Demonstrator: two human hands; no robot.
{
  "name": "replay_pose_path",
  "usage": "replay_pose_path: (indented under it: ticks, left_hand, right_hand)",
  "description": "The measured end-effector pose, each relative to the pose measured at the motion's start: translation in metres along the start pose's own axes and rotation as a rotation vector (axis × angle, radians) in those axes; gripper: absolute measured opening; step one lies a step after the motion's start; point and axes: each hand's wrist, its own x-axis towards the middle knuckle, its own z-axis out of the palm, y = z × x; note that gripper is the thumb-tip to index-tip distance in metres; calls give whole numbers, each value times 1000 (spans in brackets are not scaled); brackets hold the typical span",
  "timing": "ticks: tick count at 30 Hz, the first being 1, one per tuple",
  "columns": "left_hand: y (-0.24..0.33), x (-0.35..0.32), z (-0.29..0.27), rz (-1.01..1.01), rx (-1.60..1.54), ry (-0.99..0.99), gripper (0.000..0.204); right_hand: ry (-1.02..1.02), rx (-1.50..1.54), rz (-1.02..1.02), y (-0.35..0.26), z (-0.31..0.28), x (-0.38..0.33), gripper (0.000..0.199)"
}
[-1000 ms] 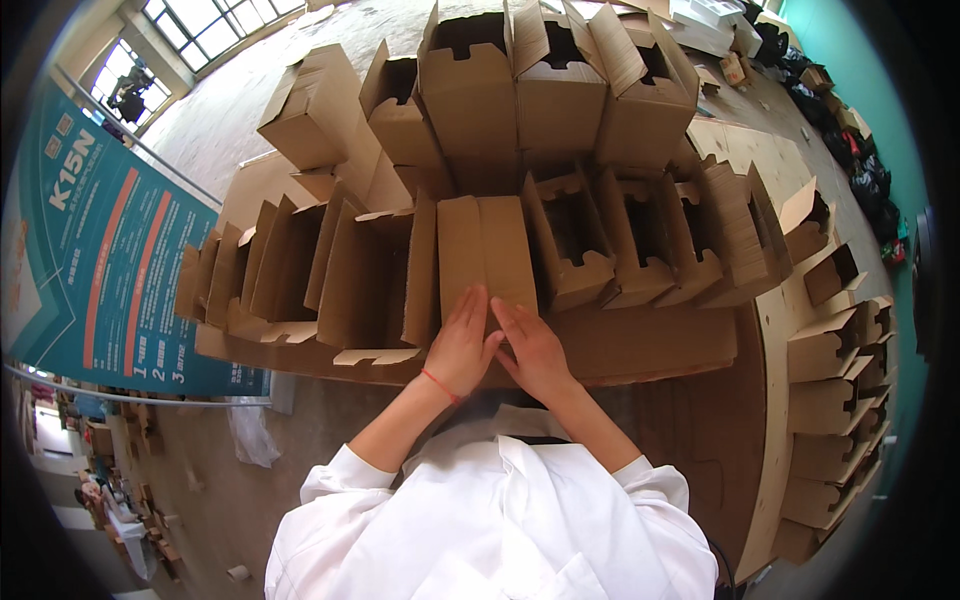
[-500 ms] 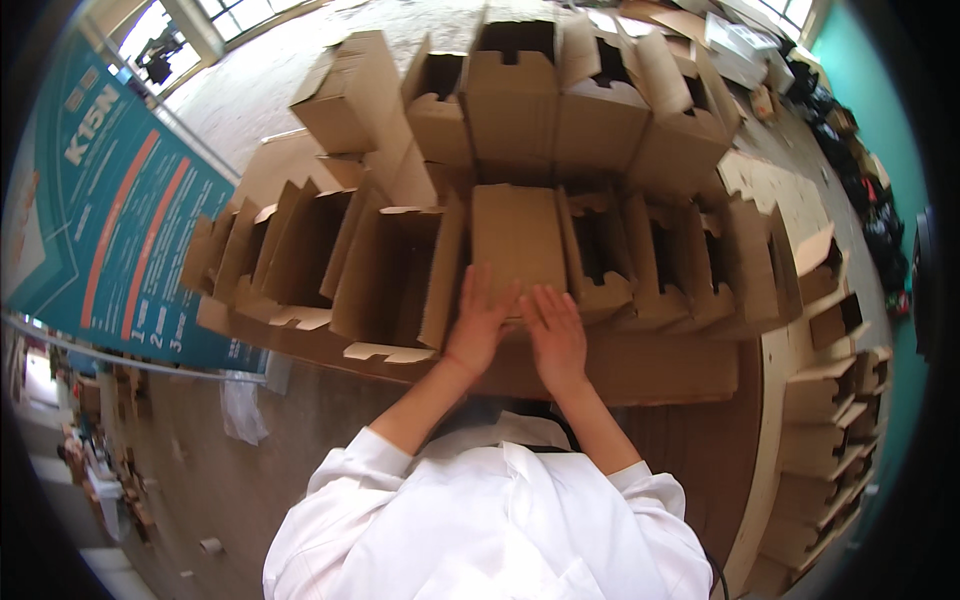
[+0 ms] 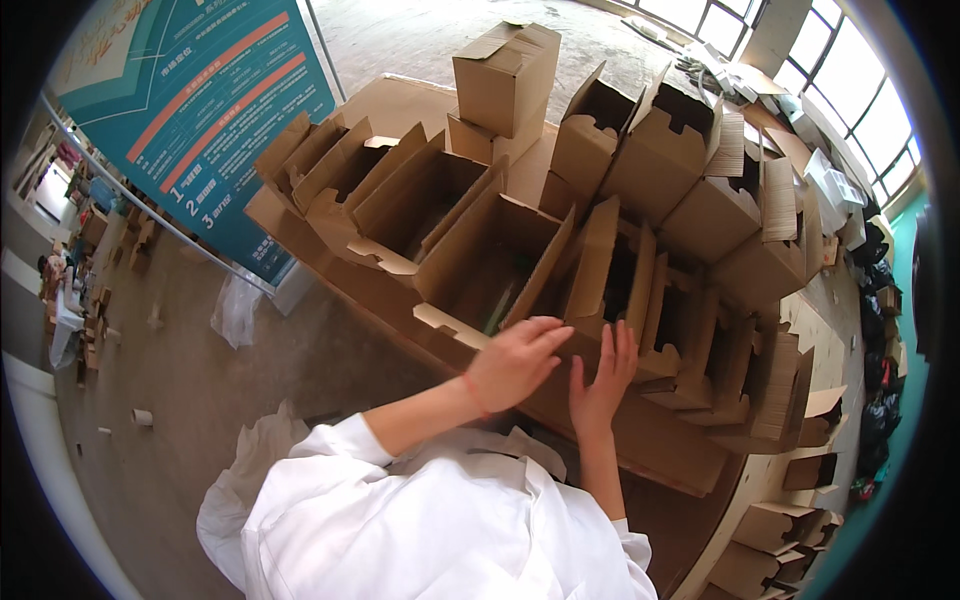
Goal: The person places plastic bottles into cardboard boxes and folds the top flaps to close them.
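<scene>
My left hand [image 3: 515, 365] is open over the near edge of the front row, its fingers pointing right. Beside it, my right hand [image 3: 604, 385] is open, its fingers stretched upward and thumb apart. Neither appears to hold anything. Just beyond the left hand stands a large open cardboard box [image 3: 480, 260] with a notched flap at its near edge; something thin and greenish shows inside. Past my right fingertips is a narrower open box [image 3: 597, 262] with raised flaps. A dark gap lies between these boxes; whether it is a box's inside I cannot tell.
More open cardboard boxes [image 3: 725, 365] continue the row, with taller ones [image 3: 655, 150] behind. A closed box [image 3: 505, 80] sits raised at the back. A teal banner [image 3: 215, 120] stands left, near plastic film [image 3: 237, 310]. Open boxes [image 3: 770, 525] lie lower right.
The view has turned right. My hands have come off a closed box top in the middle of the row, and that top no longer shows. My left hand now points rightward.
</scene>
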Motion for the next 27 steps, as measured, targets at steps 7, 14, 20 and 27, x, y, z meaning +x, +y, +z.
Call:
replay_pose_path:
  ticks: [7,14,20,27]
  left_hand:
    - [-40,12,-117,-175,87,374,10]
    - [-157,47,-167,-390,453,-89,22]
    - [-255,112,-102,-619,817,-1165,42]
    - [-353,94,-51,-816,468,-990,54]
  right_hand:
    - [-57,465,-61,-77,10,28,83]
    - [-74,411,10,-79,38,34,63]
    - [-51,360,34,-86,44,29,60]
    - [-30,336,85,-89,45,26,62]
